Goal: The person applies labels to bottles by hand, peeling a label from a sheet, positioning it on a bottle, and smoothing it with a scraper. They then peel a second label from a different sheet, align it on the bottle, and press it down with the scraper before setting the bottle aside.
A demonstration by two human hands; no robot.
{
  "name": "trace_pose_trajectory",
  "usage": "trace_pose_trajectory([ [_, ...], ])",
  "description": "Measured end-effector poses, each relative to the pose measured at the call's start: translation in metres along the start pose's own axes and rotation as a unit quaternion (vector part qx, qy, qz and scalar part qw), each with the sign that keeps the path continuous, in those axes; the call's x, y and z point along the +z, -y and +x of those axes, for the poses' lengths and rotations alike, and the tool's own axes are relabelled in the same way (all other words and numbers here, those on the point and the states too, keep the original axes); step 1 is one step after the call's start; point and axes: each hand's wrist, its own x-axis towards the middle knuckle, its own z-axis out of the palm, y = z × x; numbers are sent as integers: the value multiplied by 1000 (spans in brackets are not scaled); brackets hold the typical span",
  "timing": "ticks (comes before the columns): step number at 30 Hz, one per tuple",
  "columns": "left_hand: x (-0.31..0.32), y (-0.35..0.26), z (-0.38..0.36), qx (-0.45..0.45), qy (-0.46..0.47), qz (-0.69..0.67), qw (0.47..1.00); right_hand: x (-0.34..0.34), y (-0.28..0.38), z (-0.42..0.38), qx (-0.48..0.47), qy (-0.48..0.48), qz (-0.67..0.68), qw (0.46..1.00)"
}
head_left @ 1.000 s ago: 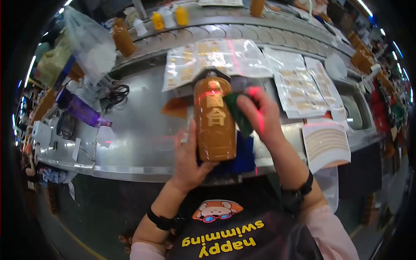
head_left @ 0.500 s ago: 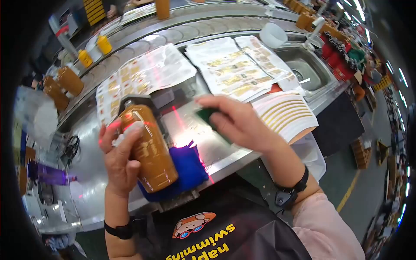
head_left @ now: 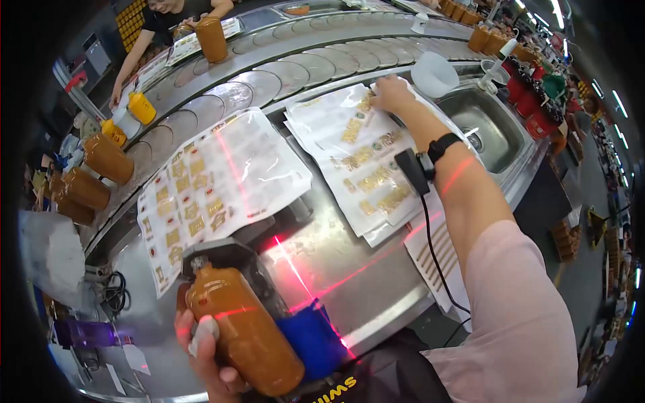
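Note:
My left hand grips a glossy brown ceramic bottle, its fingers round the side and something white on a fingertip. The bottle lies tilted, its neck toward a dark angular holder, with a blue cloth beside it. A red laser line crosses its surface. My right hand reaches to the far right corner of a stack of decal sheets printed in gold. Its fingers are bent together on the sheet; what they pinch is hidden.
Another decal sheet lies left of the stack. A sink and a white tub stand at the right. Behind runs a conveyor with a brown bottle; a co-worker is beyond. More bottles stand left.
My right hand has moved away from beside the bottle to the far decal sheets; the dark green flat piece it held is out of sight. The bottle and my left hand appear lower in view.

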Motion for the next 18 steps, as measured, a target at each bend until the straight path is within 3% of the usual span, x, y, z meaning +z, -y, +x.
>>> trace_pose_trajectory([
  [4, 2, -4, -4, -38, -5, -36, 999, -6, -1, 21, -12, 62, 12, 998],
  [5, 0, -4, -3, -31, 12, -17, 999, -9, -5, 33, -113, 69, 45, 990],
  [9, -6, -1, -8, 1, 18, 12, 1000, -21, 21, 21, -25, -28, 42, 998],
  [12, -9, -8, 1, -1, 18, 29, 999, -68, 40, -8, -78, -55, -46, 994],
  [18, -23, -34, 28, -30, 31, 41, 998, -190, 92, -112, -299, -117, 3, 947],
])
